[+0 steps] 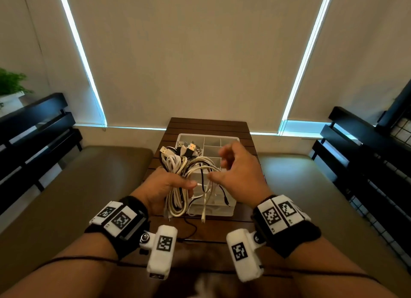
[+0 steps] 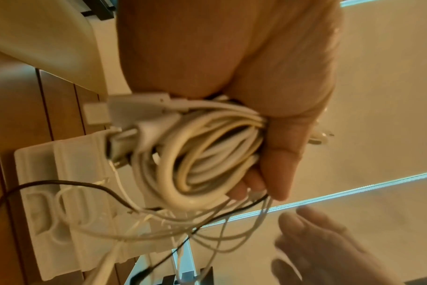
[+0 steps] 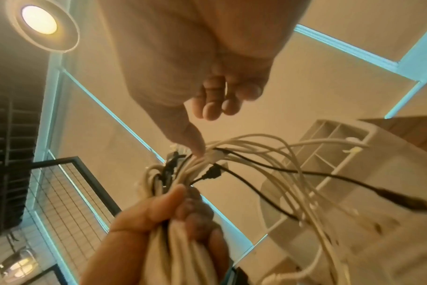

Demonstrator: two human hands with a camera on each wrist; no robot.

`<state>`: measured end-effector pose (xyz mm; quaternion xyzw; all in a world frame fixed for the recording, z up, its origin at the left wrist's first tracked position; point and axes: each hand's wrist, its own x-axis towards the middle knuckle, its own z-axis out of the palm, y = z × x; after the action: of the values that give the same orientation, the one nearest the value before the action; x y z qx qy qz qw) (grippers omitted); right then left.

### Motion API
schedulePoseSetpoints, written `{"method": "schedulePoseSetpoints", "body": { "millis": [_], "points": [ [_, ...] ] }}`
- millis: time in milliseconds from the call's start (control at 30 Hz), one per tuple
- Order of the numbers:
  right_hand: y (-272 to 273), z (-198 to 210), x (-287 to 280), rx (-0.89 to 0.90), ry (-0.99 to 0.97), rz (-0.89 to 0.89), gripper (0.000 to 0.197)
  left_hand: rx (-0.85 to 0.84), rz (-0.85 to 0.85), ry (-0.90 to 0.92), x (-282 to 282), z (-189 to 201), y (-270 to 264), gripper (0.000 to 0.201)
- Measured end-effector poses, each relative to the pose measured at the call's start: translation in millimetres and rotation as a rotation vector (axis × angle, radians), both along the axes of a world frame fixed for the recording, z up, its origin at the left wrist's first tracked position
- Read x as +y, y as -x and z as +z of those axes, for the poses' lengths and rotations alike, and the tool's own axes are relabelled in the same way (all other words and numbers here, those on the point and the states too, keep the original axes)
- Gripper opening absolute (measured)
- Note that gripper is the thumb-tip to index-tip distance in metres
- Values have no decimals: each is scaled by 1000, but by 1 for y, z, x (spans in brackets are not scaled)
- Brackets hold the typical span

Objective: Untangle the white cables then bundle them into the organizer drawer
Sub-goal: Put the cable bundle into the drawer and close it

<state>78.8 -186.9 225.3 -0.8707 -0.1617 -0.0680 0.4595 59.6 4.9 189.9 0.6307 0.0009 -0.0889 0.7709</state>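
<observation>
My left hand grips a tangled bunch of white cables mixed with a few black cables, held just above the organizer drawer. USB plugs stick up from the top of the bunch, and loose ends hang down over the drawer. In the left wrist view the coiled white cables fill my left hand. My right hand hovers to the right with fingers loosely curled. Its thumb touches a loop of the cables; the fingers hold nothing.
The clear compartmented drawer stands on a small wooden slatted table. Beige cushioned benches with black slatted backs flank it. A thin black wire lies on the table near me. A plant sits far left.
</observation>
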Motion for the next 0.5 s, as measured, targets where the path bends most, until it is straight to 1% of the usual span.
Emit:
{"method": "schedulePoseSetpoints", "body": {
  "millis": [33,67,100,133,167,200,233,267,333,367,400,467,500],
  "points": [
    [-4,1,2,-18,20,9,63,-7,-22,-15,0,0,0,19],
    [-8,0,4,33,36,53,84,-15,-46,-20,-1,1,1,23],
    [-10,-2,8,125,31,108,103,-26,-66,-19,-2,2,1,31],
    [-13,-6,12,212,20,150,113,-36,-82,-11,-4,2,1,39],
    [-16,-10,15,260,6,170,115,-42,-88,-5,-5,2,1,43],
    [-18,-13,17,271,-4,163,109,-45,-85,-5,-7,3,1,44],
    [-21,-17,18,275,-32,148,97,-44,-73,-8,-7,3,1,42],
    [-23,-20,17,294,-79,146,81,-37,-51,-13,-6,3,1,38],
    [-25,-23,14,364,-185,195,48,-13,17,-20,-2,3,1,27],
    [-25,-22,11,367,-185,227,36,-6,52,-17,2,1,1,26],
    [-26,-21,8,345,-140,247,31,-2,81,-21,4,-2,2,29],
    [-26,-17,2,282,-58,294,34,-1,114,-59,7,-6,3,37],
    [-25,-14,0,261,-37,314,37,1,123,-72,7,-7,4,32]
  ]
}}
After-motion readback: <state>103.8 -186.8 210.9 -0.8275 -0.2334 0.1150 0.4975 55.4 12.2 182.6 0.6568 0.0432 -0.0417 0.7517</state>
